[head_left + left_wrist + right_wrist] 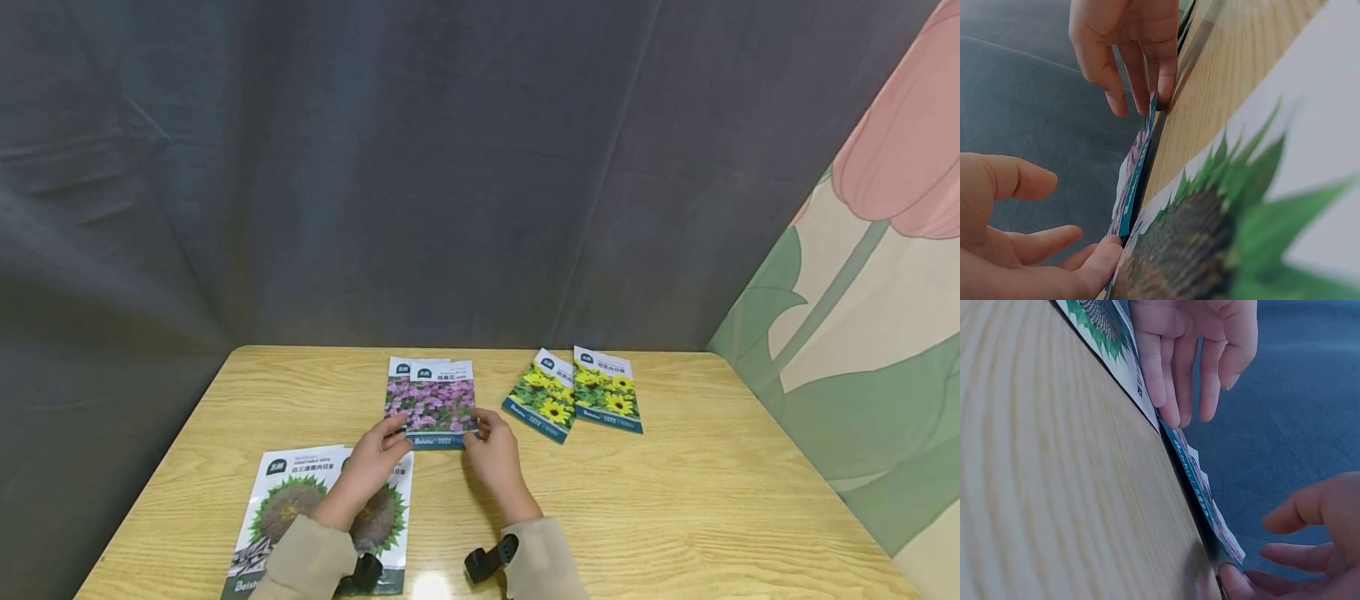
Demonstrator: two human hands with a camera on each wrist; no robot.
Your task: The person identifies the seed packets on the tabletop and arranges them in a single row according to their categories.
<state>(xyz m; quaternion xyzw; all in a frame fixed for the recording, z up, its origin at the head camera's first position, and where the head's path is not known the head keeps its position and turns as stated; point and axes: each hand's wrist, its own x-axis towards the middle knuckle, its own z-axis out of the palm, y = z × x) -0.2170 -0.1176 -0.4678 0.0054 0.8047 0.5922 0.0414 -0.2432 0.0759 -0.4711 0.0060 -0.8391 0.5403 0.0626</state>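
Note:
Two seed packets with purple flowers lie overlapped at the middle of the table; the front packet [442, 400] covers most of the rear packet [395, 392]. At the front packet's lower left is my left hand [378, 462], its fingertips touching the edge. Across from it, my right hand [495, 458] touches the right edge near the lower corner. In the left wrist view, the packet's blue-green lower strip [1135, 187] shows slightly raised off the wood between both hands. Fingers of both hands look mostly straight, with no grip around the packet visible.
Two larger sunflower seed packets [300, 479] lie at the front left, partly under my left forearm. Toward the right are two yellow-flower packets, a tilted one [542, 392] and another [607, 387] overlapping it. A dark curtain [450, 183] hangs behind the wooden table [675, 500].

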